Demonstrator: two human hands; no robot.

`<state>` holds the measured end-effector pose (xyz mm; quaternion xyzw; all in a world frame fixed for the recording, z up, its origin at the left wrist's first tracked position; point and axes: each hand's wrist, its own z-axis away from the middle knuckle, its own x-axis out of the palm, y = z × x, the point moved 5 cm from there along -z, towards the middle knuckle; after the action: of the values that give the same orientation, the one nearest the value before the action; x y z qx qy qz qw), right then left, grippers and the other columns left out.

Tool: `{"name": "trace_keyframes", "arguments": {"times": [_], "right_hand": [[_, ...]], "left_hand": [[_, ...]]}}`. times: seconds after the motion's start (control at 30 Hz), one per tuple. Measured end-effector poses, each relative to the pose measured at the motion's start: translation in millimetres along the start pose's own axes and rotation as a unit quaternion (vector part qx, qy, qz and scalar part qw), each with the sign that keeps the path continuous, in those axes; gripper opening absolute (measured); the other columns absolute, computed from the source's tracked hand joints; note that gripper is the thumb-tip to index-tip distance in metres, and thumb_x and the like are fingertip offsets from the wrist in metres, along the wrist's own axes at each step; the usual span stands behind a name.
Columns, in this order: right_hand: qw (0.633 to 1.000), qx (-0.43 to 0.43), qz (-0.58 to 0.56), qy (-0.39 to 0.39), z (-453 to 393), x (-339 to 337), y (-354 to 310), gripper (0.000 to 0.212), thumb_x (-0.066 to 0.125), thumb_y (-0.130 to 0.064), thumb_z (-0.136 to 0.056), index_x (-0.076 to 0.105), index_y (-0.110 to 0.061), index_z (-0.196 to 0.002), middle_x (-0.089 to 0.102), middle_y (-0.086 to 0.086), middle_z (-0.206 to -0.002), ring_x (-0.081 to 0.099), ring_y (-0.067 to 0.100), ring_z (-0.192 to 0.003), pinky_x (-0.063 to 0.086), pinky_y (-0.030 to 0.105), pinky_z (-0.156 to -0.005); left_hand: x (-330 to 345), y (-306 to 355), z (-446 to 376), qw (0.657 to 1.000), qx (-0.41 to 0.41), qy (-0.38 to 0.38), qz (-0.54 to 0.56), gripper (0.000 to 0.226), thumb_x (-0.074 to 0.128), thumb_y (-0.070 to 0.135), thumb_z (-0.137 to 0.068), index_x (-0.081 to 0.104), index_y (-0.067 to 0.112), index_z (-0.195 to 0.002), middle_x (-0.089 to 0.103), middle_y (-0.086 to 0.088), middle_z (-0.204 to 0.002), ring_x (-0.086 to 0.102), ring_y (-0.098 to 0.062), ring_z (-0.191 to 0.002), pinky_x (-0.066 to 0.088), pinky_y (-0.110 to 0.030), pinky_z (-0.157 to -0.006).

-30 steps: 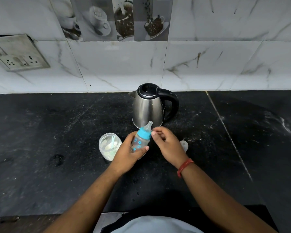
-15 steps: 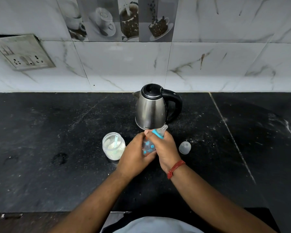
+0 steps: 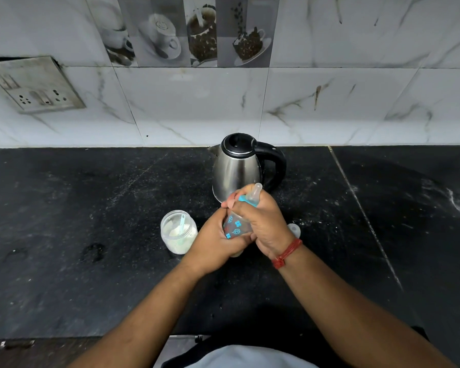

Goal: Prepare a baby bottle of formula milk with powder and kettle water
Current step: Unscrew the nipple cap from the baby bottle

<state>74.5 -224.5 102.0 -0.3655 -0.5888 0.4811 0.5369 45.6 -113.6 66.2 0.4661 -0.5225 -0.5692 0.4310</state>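
Head view: baby bottle (image 3: 236, 227), clear body with blue leaf and flower prints, blue collar, translucent teat, tilted above black counter (image 3: 91, 235). Left hand (image 3: 215, 241) fingers wrapped round base; right hand (image 3: 263, 221) fingers closed over collar. Steel kettle (image 3: 237, 168) behind; open powder jar (image 3: 178, 232) with scoop just left; clear cap (image 3: 294, 230) at right.

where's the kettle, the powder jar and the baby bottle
kettle (image 3: 234, 173): head view, steel body
powder jar (image 3: 178, 232): head view, open mouth
baby bottle (image 3: 235, 227): head view, patterned clear wall between the hands
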Motion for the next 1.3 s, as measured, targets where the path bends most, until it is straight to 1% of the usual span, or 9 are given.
{"name": "trace_keyframes", "arguments": {"times": [0.13,0.33,0.47,0.6,0.8,0.93,1.03,1.17,1.3], "right_hand": [[0.998,-0.023,0.001,-0.064,-2,6,-9,0.016,0.067,-0.005,-0.076,0.057,-0.003,-0.088,0.066,0.004,-0.083,0.061,0.017,-0.080,0.052,0.035,-0.074],[0.970,-0.015,-0.003,-0.243,-3,15,-18,0.016,0.070,-0.017,-0.079,0.060,-0.010,-0.090,0.067,0.006,-0.089,0.061,0.021,-0.088,0.041,0.065,-0.103],[0.985,0.009,0.004,-0.172,-10,2,-16,0.044,0.074,-0.024,-0.078,0.059,-0.007,-0.115,0.067,0.006,-0.111,0.064,0.020,-0.105,0.053,0.040,-0.093],[0.997,0.002,0.049,-0.062,-10,-13,-11,0.048,0.081,-0.024,-0.073,0.058,-0.017,-0.115,0.070,-0.013,-0.096,0.065,0.003,-0.095,0.052,0.025,-0.083],[0.997,-0.010,-0.004,-0.072,-8,-15,-10,0.061,0.080,-0.018,-0.074,0.052,-0.009,-0.127,0.071,0.004,-0.111,0.066,0.020,-0.107,0.056,0.034,-0.090],[0.989,0.024,-0.064,-0.128,-5,-15,-13,0.054,0.057,0.000,-0.089,0.039,0.001,-0.140,0.065,0.025,-0.128,0.060,0.035,-0.126,0.049,0.044,-0.105],[0.994,0.022,-0.038,-0.103,-5,-18,-15,0.054,0.063,-0.011,-0.090,0.044,-0.004,-0.139,0.064,0.019,-0.134,0.060,0.029,-0.126,0.049,0.042,-0.105],[0.996,0.012,0.066,-0.055,-5,-19,-13,0.067,0.079,-0.032,-0.073,0.052,-0.015,-0.132,0.065,0.005,-0.119,0.063,0.014,-0.109,0.053,0.033,-0.093],[0.995,0.014,0.084,-0.053,-6,-21,-8,0.069,0.080,-0.026,-0.075,0.050,-0.011,-0.135,0.067,0.013,-0.123,0.065,0.019,-0.110,0.055,0.038,-0.095]], "left_hand": [[-2,12,0,0.995,0.009,-0.060,0.079,0.046,0.083,0.019,-0.076,0.063,0.016,-0.117,0.076,0.006,-0.096,0.071,-0.009,-0.094,0.055,-0.024,-0.084],[9,12,9,0.953,-0.046,-0.192,0.230,0.046,0.086,0.033,-0.078,0.064,0.000,-0.102,0.068,-0.013,-0.085,0.066,-0.023,-0.075,0.057,-0.033,-0.071],[0,9,-2,0.980,-0.040,-0.088,0.174,0.048,0.080,0.026,-0.076,0.062,0.007,-0.116,0.068,-0.009,-0.097,0.065,-0.021,-0.088,0.056,-0.036,-0.078],[-14,8,-7,0.994,-0.039,-0.046,0.090,0.060,0.083,0.036,-0.070,0.062,0.013,-0.121,0.069,-0.002,-0.102,0.063,-0.015,-0.095,0.053,-0.033,-0.086],[-12,7,-2,0.983,-0.041,-0.079,0.158,0.050,0.080,0.027,-0.075,0.062,0.010,-0.119,0.071,-0.007,-0.097,0.067,-0.020,-0.090,0.057,-0.033,-0.080],[-9,9,0,0.976,-0.049,-0.096,0.188,0.049,0.080,0.024,-0.076,0.060,0.007,-0.117,0.070,-0.008,-0.093,0.067,-0.023,-0.085,0.058,-0.036,-0.075],[-11,5,-1,0.983,-0.054,-0.072,0.159,0.053,0.082,0.028,-0.074,0.061,0.010,-0.119,0.071,-0.008,-0.098,0.066,-0.022,-0.091,0.056,-0.038,-0.083],[-15,-2,-2,0.990,-0.065,-0.041,0.119,0.063,0.084,0.035,-0.072,0.061,0.013,-0.126,0.069,-0.009,-0.107,0.064,-0.021,-0.100,0.052,-0.042,-0.092],[-18,-4,-2,0.992,-0.069,-0.039,0.100,0.067,0.085,0.038,-0.072,0.060,0.013,-0.129,0.070,-0.010,-0.112,0.065,-0.020,-0.103,0.054,-0.042,-0.095]]}}
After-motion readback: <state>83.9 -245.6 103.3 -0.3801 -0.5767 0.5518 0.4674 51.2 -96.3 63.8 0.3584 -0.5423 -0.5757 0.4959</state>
